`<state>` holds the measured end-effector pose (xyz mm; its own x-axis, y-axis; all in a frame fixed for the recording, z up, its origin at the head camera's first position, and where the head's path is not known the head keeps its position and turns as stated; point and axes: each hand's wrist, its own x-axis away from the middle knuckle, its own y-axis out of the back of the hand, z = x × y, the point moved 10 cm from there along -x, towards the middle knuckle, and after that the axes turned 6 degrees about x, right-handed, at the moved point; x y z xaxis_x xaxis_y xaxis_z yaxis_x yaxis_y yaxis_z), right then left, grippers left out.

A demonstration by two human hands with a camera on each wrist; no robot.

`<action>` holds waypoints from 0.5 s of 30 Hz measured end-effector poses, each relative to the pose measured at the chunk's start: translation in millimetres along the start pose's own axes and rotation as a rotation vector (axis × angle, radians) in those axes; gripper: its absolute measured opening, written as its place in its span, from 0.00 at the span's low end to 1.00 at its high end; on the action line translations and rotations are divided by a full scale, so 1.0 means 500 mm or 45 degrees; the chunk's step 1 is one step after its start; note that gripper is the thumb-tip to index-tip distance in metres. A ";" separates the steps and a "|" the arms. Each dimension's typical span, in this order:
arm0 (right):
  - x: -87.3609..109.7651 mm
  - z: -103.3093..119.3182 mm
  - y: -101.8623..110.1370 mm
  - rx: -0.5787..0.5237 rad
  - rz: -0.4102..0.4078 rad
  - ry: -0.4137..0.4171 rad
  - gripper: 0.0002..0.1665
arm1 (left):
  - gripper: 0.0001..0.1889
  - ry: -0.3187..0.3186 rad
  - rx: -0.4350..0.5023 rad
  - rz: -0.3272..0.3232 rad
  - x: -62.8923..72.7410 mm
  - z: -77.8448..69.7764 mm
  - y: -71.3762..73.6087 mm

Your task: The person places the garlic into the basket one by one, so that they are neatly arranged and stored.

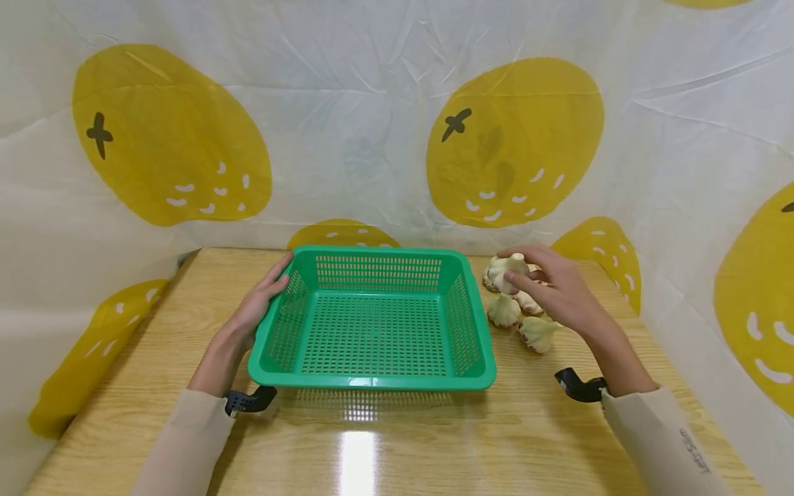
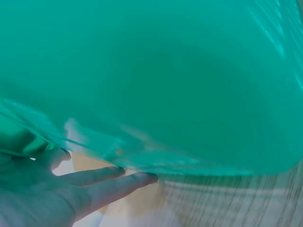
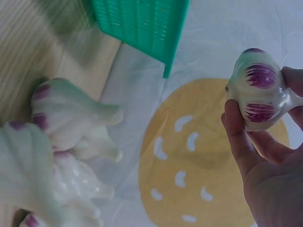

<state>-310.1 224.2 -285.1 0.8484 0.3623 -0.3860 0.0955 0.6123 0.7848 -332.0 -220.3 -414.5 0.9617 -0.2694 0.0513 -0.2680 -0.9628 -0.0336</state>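
A green plastic basket (image 1: 372, 381) with slotted walls and floor stands in front of me, with nothing inside. My left hand (image 1: 256, 306) rests against its left side, near the rim. In the left wrist view, extended fingers (image 2: 116, 189) touch the green wall. To the right of the basket, my right hand (image 1: 561, 286) pinches a garlic bulb (image 3: 260, 90), white with purple streaks, between thumb and fingers. Several more garlic bulbs (image 1: 538, 334) lie grouped on the table below and around that hand.
The wooden table (image 1: 298, 455) carries a bright light reflection near its front. A white sheet (image 1: 347, 138) printed with large yellow fruit hangs behind it and along both sides. Black wrist mounts (image 1: 579, 386) stick out from both cuffs.
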 end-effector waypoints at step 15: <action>-0.083 0.097 -0.051 0.004 0.086 0.174 0.18 | 0.29 -0.004 -0.066 -0.018 -0.005 0.002 0.004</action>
<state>-322.4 159.5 -265.4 0.7741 0.4951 -0.3945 0.0424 0.5813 0.8126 -335.0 -221.7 -415.8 0.9656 -0.2555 0.0483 -0.2567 -0.9663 0.0188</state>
